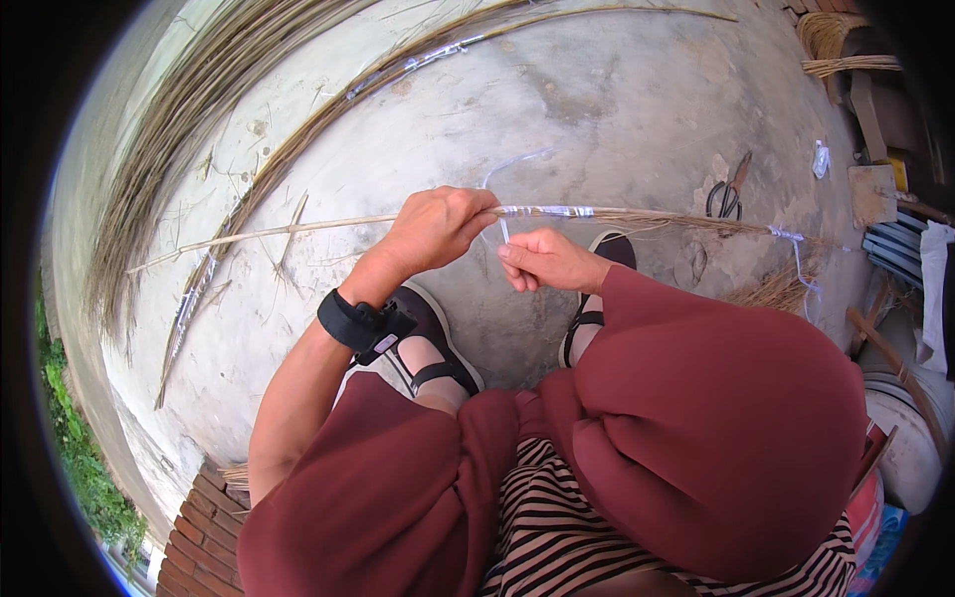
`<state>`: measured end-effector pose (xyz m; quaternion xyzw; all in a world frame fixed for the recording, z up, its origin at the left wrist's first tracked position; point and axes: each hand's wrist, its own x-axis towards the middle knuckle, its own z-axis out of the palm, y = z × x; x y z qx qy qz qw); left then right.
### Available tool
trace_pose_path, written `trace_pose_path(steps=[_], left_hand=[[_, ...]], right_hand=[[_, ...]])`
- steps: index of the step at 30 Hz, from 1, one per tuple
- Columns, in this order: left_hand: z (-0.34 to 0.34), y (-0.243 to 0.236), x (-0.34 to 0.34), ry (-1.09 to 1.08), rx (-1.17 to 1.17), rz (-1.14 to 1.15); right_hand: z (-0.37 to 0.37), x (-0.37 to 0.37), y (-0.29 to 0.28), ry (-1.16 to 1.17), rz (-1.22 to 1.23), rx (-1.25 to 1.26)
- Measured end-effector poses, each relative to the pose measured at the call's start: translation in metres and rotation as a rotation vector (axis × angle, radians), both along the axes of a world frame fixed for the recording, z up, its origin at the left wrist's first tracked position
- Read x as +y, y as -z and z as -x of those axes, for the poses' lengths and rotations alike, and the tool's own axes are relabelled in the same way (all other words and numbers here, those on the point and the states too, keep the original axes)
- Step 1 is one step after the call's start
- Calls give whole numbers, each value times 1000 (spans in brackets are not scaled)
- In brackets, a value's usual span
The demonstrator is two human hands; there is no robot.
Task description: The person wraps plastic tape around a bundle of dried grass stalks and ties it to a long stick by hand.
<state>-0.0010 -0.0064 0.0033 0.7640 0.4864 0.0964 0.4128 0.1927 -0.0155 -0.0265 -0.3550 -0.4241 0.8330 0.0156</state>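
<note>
A long, thin bundle of dry twigs (667,217) lies crosswise before me, with a bare stick end reaching out to the left. My left hand (438,227) is closed around it near the middle. Just right of that grip, a shiny clear plastic strip (547,211) is wound around the bundle. My right hand (549,261), just below the bundle, pinches a short hanging length of this strip between thumb and fingers. A loose pale tail of strip (522,159) trails above the bundle. Farther right, another plastic tie (786,235) circles the bundle, its ends dangling.
Black-handled scissors (728,204) lie on the concrete floor (637,109) beyond the bundle. A longer taped twig bundle (418,62) curves across the far left, beside a big heap of loose twigs (189,119). Buckets (900,428) and a broom-like bundle (831,40) stand at right.
</note>
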Motion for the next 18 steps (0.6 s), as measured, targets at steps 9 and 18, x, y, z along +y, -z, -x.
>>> trace_pose_path(steps=[9,18], left_hand=[[-14,10,-17,-18,165,-257],[-20,7,-27,-32,77,-495]], right_hand=[[2,27,-53,-177,-225,-69],[11,84,-32,342,-158,35]])
